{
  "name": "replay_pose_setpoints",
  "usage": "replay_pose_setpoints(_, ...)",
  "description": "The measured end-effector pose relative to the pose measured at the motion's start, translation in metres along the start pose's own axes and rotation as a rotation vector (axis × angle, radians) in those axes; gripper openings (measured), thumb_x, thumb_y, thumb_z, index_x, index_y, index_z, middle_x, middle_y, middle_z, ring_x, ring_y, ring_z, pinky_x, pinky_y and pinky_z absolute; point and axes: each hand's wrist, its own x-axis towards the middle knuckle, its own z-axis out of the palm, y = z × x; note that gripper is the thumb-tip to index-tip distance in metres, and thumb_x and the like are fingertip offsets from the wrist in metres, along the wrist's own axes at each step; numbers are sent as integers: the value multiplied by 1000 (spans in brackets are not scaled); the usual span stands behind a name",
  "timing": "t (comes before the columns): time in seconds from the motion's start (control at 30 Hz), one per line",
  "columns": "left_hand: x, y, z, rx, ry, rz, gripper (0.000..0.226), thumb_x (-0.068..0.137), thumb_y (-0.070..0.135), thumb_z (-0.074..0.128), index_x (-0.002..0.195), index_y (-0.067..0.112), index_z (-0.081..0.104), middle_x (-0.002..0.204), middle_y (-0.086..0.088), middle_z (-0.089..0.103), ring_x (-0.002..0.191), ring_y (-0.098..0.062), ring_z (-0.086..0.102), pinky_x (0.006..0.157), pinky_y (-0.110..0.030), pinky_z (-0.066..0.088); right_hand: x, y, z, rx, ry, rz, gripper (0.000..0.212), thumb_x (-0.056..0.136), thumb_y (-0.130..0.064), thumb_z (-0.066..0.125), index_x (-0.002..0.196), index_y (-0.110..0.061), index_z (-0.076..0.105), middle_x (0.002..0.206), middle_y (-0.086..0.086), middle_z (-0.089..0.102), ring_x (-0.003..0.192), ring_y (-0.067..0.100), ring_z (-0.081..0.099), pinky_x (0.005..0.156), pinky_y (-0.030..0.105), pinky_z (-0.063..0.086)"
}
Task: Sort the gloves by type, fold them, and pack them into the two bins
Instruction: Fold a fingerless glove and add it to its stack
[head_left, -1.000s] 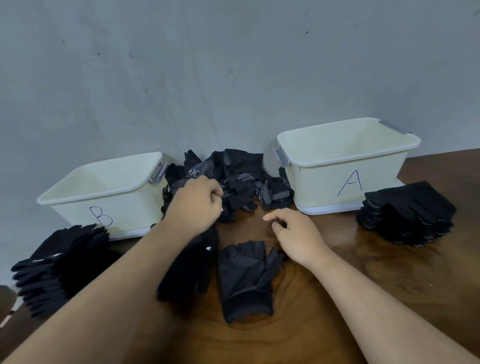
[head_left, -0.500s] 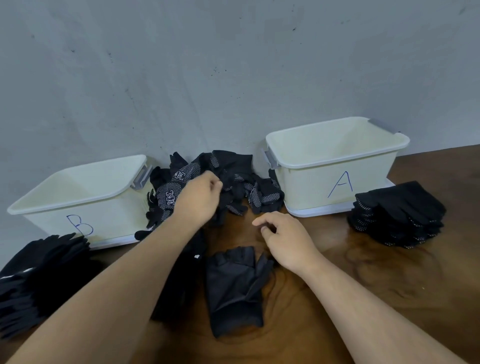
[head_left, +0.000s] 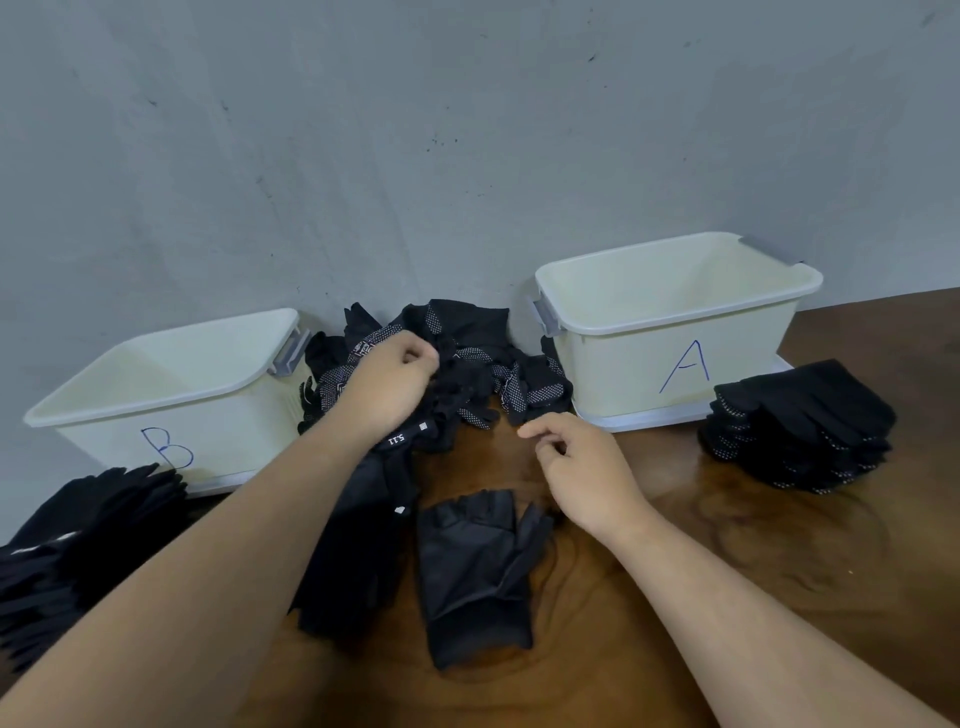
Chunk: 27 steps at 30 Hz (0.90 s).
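A loose heap of black gloves (head_left: 467, 358), some with white dots, lies against the wall between bin B (head_left: 171, 400) on the left and bin A (head_left: 670, 332) on the right. Both bins look empty. My left hand (head_left: 389, 384) is in the heap, its fingers curled round a black glove there. My right hand (head_left: 582, 467) hovers over the table in front of the heap with loosely curled fingers, holding nothing. A plain black fingerless glove (head_left: 472, 571) lies flat near me, with another dark glove (head_left: 358, 545) beside it under my left forearm.
A stack of dotted black gloves (head_left: 800, 426) sits right of bin A. A stack of plain black gloves (head_left: 78, 535) sits in front of bin B at the left edge. The brown wooden table (head_left: 779, 561) ends at the grey wall behind.
My left hand has stayed gripping in the heap, shifting slightly. My right hand has lifted a little toward the heap. The view has shifted.
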Motion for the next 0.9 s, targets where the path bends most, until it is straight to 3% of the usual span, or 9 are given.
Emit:
replay_pose_setpoints(0.07,-5,6,17,70,-62,142,14,94,19,62,100,30,68,91,12,67,85,-7,62,77,-27,46,1,1,-2,91,95,51,41,96,-1,54,101,-35,76,104,-15,73,87,-3,64,81,17,47)
replay_pose_setpoints(0.2,-2,8,56,381,-217,473,40,95,30,60,135,30,61,133,6,62,126,-19,55,110,-43,46,4,1,-4,153,205,106,46,90,8,50,94,-32,71,100,-12,73,95,7,68,89,23,51)
replay_pose_setpoints(0.33,-4,16,92,569,-365,512,62,100,36,59,159,35,39,164,7,39,149,-23,35,119,-52,36,4,2,-5,142,255,134,40,81,9,46,77,-26,66,82,-3,69,84,20,69,74,28,49)
replay_pose_setpoints(0.5,0,5,88,909,-383,514,45,101,35,47,146,40,52,147,9,56,138,-21,48,118,-50,28,4,3,-6,135,270,167,36,77,7,44,72,-23,64,74,1,68,79,24,69,72,29,51)
replay_pose_setpoints(0.6,3,-7,67,903,-418,498,43,97,28,50,136,41,59,138,11,60,133,-18,50,118,-44,28,5,1,-5,142,271,178,36,77,7,44,71,-23,64,73,2,68,79,24,69,70,28,50)
replay_pose_setpoints(0.8,-10,-20,55,827,-415,518,51,96,20,50,143,40,58,151,17,51,146,-10,40,126,-42,19,5,1,-4,151,251,186,37,78,6,45,72,-24,66,75,1,69,79,24,71,69,28,50)
replay_pose_setpoints(0.9,-20,-14,46,691,-344,579,58,92,10,51,145,34,60,153,12,53,145,-14,44,124,-41,29,5,1,-5,150,242,190,37,79,6,47,73,-24,67,76,-1,70,80,23,71,71,28,50)
